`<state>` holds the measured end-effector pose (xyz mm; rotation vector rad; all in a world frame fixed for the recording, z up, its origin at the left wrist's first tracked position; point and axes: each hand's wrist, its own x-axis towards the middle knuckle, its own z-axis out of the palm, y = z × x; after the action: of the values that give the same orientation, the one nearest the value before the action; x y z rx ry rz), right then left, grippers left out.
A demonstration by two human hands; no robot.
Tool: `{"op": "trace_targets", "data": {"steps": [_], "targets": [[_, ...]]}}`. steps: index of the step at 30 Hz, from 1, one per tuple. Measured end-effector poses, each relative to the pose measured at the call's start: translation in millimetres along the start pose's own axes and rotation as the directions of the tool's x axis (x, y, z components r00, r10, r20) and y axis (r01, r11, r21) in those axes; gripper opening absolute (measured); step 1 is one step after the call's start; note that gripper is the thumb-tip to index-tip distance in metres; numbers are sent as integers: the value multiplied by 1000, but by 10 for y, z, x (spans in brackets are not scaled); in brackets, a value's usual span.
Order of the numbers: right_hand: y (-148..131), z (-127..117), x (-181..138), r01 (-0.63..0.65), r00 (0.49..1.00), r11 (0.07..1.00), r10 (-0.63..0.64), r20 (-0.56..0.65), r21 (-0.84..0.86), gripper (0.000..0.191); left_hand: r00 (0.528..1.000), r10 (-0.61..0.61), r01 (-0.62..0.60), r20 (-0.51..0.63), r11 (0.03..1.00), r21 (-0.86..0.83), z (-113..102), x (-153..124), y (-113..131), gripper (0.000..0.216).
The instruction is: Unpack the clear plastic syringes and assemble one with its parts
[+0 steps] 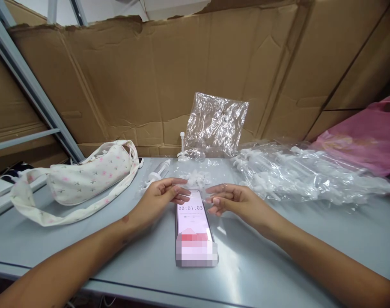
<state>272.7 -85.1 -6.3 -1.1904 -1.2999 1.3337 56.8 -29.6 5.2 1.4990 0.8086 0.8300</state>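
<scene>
My left hand (165,191) hovers over the upper left of a phone (195,218), its fingers stretched out and slightly apart. Facing it across the phone, my right hand (232,199) also has its fingers loosely extended. Nothing shows in either hand. The phone lies flat and its screen reads 00:01:03; the lower end is blurred out. Just beyond the hands is a small heap of white plastic pieces (197,177) on clear film. Near my left hand lies a clear ridged syringe-like tube (159,170) with a white collar.
Behind the heap stand a white plunger-like piece (182,145) and a crinkled clear bag (218,122). A big clear bag of white plastic parts (297,173) lies right, near a pink bag (364,132). A floral pouch (92,175) rests left. Cardboard (182,72) walls the grey table (262,273).
</scene>
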Motion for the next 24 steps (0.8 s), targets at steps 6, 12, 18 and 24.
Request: {"op": "trace_targets", "data": {"steps": [6,12,18,24], "targets": [[10,-28,18,44,999,999,-44,3,-15,30,997,53,-48,-54,994,99,-37,34,-10,28],[42,-26,10,44,999,999,-44,4,32,38,992,105,-93,-63,979,179,-28,28,-17,26],[57,10,25,-22,999,999,23,-27,22,29,993,108,-97,-44,976,194,-4,10,-42,25],[61,-13,53,-12,998,1000,13,-68,19,29,993,109,-100,-42,980,174,-24,27,-88,34]]}}
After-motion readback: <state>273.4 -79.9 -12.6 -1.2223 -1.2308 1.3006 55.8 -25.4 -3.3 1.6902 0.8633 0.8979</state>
